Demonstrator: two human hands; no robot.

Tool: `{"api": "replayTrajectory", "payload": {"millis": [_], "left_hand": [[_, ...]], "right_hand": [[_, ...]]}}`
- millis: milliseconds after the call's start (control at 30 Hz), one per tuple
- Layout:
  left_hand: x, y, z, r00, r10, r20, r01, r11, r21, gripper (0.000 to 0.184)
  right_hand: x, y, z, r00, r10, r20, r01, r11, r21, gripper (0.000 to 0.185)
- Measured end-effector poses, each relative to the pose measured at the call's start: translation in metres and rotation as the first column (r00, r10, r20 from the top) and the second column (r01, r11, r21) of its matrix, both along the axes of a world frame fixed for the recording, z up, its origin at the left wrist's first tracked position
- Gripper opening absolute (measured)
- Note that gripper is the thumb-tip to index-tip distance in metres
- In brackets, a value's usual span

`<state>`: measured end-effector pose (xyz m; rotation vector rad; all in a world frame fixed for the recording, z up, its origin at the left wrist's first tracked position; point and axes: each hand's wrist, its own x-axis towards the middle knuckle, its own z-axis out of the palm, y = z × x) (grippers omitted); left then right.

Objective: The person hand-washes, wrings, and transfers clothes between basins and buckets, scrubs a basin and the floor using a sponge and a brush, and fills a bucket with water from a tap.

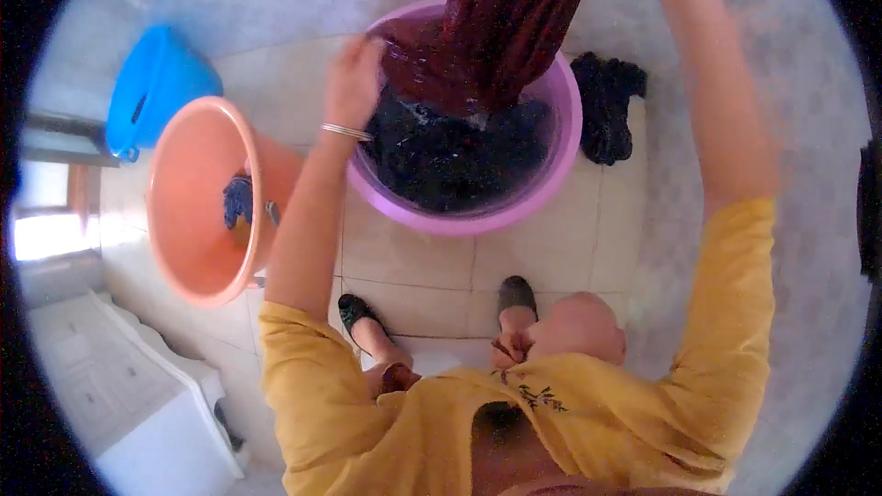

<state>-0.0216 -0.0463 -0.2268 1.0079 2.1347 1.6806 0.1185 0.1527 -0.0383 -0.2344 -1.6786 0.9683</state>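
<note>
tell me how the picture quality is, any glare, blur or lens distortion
All in the head view: the bright white patch at far left is washed out; the bare left hand looks soft, without crisp finger outlines; the wide lens rounds the scene inside black corners; fine specks dot the dark bunched cloth in the round purple plastic tub.

Maroon cloth: wet-looking, crumpled, slight sheen. Pink basin: smooth plastic, glossy rim. Dark cloth inside: wet-looking. Orange bucket, blue bucket: smooth plastic. Bangle: shiny metal. Floor: smooth tile. Yellow top: matt creased cloth.
</note>
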Motion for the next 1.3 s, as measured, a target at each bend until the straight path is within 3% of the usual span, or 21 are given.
{"api": "replayTrajectory", "payload": {"millis": [100,167,200,267,300,333,367,400,467,533,633,700,767,833,900,933,1000,1100,1167,1267,1300], "left_hand": [[-0.02,0.003,0.014,0.988,-0.113,0.104,0.1,0.988,0.121,0.029],[-0.021,0.007,0.022,0.979,-0.187,0.084,0.184,0.982,0.036,0.03],[-0.021,0.01,0.015,0.979,-0.189,0.082,0.186,0.982,0.035,0.03],[-0.014,0.018,-0.012,0.837,-0.355,-0.415,0.324,0.935,-0.146,0.032],[-0.006,0.018,-0.026,0.838,-0.48,-0.261,0.422,0.872,-0.248,0.033],[0.007,0.015,-0.036,0.809,-0.58,-0.091,0.526,0.785,-0.328,0.035],[0.013,0.016,-0.052,0.723,-0.673,-0.155,0.554,0.699,-0.452,0.034],[0.018,0.017,-0.067,0.618,-0.759,-0.203,0.555,0.605,-0.57,0.034],[0.035,0.011,-0.087,0.54,-0.799,-0.265,0.451,0.541,-0.71,0.03],[0.037,0.008,-0.093,0.548,-0.807,-0.22,0.397,0.482,-0.781,0.028],[0.022,0.013,-0.114,0.597,-0.794,-0.116,0.368,0.399,-0.84,0.026],[0.02,0.019,-0.135,0.618,-0.781,-0.087,0.374,0.389,-0.842,0.026],[0.015,0.038,-0.148,0.642,-0.763,-0.07,0.376,0.394,-0.839,0.026],[0.013,0.064,-0.159,0.651,-0.744,0.154,0.359,0.123,-0.925,0.029],[0.004,0.067,-0.265,0.546,-0.709,-0.446,0.238,0.642,-0.729,0.034],[-0.001,0.069,-0.317,0.46,-0.537,-0.707,0.154,0.833,-0.531,0.037],[0.006,0.073,-0.304,0.499,-0.559,-0.663,0.153,0.809,-0.567,0.036],[0.027,0.074,-0.24,0.578,-0.583,-0.571,0.137,0.759,-0.636,0.034],[0.042,0.068,-0.171,0.837,-0.532,-0.129,0.194,0.509,-0.839,0.028],[0.042,0.047,-0.128,0.668,-0.687,-0.286,0.31,0.606,-0.732,0.02],[0.038,0.043,-0.114,0.727,-0.639,-0.251,0.36,0.666,-0.654,0.019]], "right_hand": [[0.028,0.019,-0.059,0.847,-0.27,0.458,0.282,0.958,0.042,0.022],[0.05,0.037,-0.123,0.765,-0.365,0.53,0.229,0.924,0.305,0.025],[0.062,0.047,-0.145,0.525,-0.481,0.702,0.14,0.863,0.486,0.024],[0.079,0.034,-0.167,0.089,-0.524,0.847,-0.142,0.835,0.532,0.018],[0.08,0.026,-0.172,-0.069,-0.494,0.867,-0.235,0.852,0.467,0.019],[0.072,0.024,-0.185,-0.084,-0.368,0.926,-0.146,0.924,0.354,0.017],[0.055,0.018,-0.195,0.019,-0.361,0.932,-0.214,0.909,0.356,0.027],[0.045,0.016,-0.221,0.506,-0.234,0.83,-0.361,0.817,0.451,0.038],[0.013,-0.004,-0.249,0.575,0.0,0.818,-0.615,0.66,0.432,0.045],[-0.001,-0.018,-0.275,0.44,-0.184,0.879,-0.73,0.498,0.469,0.048],[-0.015,-0.013,-0.296,0.225,-0.103,0.969,-0.74,0.629,0.239,0.05],[-0.005,-0.011,-0.307,0.063,-0.102,0.993,-0.563,0.818,0.12,0.047],[-0.005,-0.006,-0.328,0.13,-0.154,0.979,-0.487,0.851,0.199,0.046],[-0.001,-0.001,-0.367,0.185,-0.205,0.961,-0.396,0.88,0.264,0.045],[-0.006,0.012,-0.41,0.437,-0.187,0.88,-0.179,0.94,0.289,0.042],[-0.009,0.018,-0.418,0.437,-0.191,0.879,-0.177,0.94,0.292,0.042],[-0.012,0.023,-0.426,0.23,-0.228,0.946,-0.033,0.97,0.242,0.044],[-0.014,0.026,-0.417,0.023,-0.311,0.95,-0.161,0.937,0.311,0.047],[-0.007,0.01,-0.34,-0.053,-0.262,0.964,-0.276,0.931,0.237,0.048],[0.011,0.018,-0.304,-0.148,-0.163,0.975,-0.395,0.914,0.093,0.045],[0.015,0.025,-0.3,-0.158,-0.112,0.981,-0.409,0.912,0.038,0.042]]}}
